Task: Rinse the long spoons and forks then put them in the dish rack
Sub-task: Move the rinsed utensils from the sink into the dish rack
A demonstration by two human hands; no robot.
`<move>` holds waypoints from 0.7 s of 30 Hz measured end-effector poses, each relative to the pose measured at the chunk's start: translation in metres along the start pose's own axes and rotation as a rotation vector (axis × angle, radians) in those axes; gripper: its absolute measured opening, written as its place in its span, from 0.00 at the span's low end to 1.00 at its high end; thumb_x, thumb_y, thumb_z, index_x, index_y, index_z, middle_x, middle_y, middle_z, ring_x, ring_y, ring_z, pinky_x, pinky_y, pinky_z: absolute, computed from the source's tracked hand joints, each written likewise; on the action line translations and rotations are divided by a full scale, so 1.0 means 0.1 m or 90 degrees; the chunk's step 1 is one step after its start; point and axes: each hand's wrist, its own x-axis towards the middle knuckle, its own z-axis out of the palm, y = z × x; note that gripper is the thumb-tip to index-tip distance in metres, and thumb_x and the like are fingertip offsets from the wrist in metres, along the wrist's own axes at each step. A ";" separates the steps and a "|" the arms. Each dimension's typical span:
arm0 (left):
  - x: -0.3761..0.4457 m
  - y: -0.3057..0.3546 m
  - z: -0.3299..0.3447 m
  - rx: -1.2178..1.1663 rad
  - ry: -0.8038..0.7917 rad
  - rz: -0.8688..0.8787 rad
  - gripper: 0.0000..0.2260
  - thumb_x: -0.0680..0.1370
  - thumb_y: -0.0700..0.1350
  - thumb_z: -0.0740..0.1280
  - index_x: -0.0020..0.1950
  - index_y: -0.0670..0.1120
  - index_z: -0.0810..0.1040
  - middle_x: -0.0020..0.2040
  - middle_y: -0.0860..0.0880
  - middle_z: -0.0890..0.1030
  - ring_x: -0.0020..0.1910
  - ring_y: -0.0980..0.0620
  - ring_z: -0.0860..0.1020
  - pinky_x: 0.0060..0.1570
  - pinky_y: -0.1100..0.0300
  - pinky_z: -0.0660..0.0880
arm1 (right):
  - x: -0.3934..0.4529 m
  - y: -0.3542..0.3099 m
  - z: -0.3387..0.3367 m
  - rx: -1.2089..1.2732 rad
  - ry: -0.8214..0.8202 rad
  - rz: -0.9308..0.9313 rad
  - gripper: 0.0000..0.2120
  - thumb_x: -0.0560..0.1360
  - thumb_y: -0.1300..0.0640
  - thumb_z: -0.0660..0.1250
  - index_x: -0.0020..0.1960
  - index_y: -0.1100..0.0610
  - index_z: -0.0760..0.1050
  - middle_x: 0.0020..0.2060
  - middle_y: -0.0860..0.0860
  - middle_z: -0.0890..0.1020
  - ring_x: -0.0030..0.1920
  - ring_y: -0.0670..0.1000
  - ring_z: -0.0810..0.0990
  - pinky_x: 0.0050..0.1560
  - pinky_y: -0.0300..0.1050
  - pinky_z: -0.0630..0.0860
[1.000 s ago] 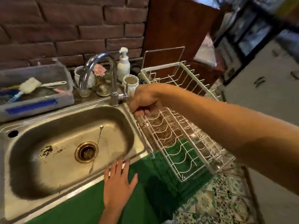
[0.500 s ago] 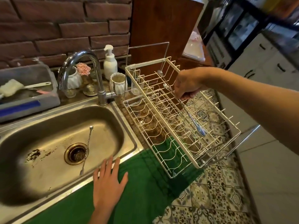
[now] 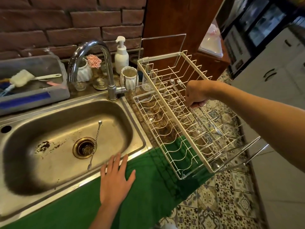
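A white wire dish rack (image 3: 166, 103) stands to the right of the steel sink (image 3: 49, 166). My right hand (image 3: 197, 95) hovers over the rack's upper tier, fingers closed around thin long-handled cutlery (image 3: 204, 128) whose fork ends lie low among the wires. Two spoon bowls (image 3: 175, 82) rest against the wires just left of that hand. One long spoon-fork (image 3: 95, 142) lies in the sink basin across the drain (image 3: 85, 147). My left hand (image 3: 115, 180) lies flat, fingers spread, on the sink's front rim and the green cloth.
The tap (image 3: 99, 63) arches over the sink's back edge. Behind it stand a soap pump bottle (image 3: 121, 55), white ribbed cups (image 3: 128, 76) and small jars. A grey tub (image 3: 33, 80) with a sponge brush sits at the back left. Patterned floor tiles lie below the rack.
My right hand moved from the tap across to the rack's upper tier and lowered the long cutlery among the wires. The left hand stayed on the sink rim.
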 end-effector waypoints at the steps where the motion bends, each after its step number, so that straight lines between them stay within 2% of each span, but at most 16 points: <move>1: 0.00 0.00 0.00 -0.001 0.002 0.000 0.33 0.80 0.68 0.50 0.78 0.49 0.68 0.77 0.44 0.71 0.76 0.42 0.68 0.72 0.40 0.65 | 0.00 0.01 0.00 -0.002 0.002 0.000 0.11 0.74 0.69 0.68 0.34 0.64 0.74 0.26 0.55 0.77 0.20 0.46 0.72 0.21 0.36 0.70; 7: 0.00 0.00 0.00 0.000 0.003 -0.001 0.34 0.79 0.68 0.50 0.78 0.50 0.67 0.77 0.45 0.71 0.76 0.42 0.69 0.72 0.40 0.64 | -0.02 0.06 0.01 -0.002 0.014 0.002 0.11 0.74 0.70 0.69 0.33 0.64 0.74 0.25 0.55 0.77 0.20 0.46 0.73 0.22 0.37 0.72; 14: -0.01 0.00 0.00 -0.001 0.009 0.002 0.34 0.80 0.68 0.49 0.78 0.49 0.67 0.77 0.44 0.72 0.76 0.42 0.69 0.72 0.40 0.64 | 0.00 0.11 0.01 0.009 0.024 0.000 0.11 0.73 0.70 0.69 0.33 0.65 0.76 0.20 0.51 0.77 0.18 0.45 0.73 0.21 0.36 0.72; 21: 0.00 -0.01 0.02 -0.003 0.015 0.007 0.34 0.80 0.68 0.50 0.78 0.49 0.68 0.76 0.44 0.72 0.75 0.42 0.70 0.72 0.40 0.64 | 0.03 0.12 0.01 0.007 0.031 -0.006 0.09 0.73 0.68 0.71 0.34 0.66 0.77 0.22 0.53 0.79 0.19 0.46 0.75 0.22 0.37 0.73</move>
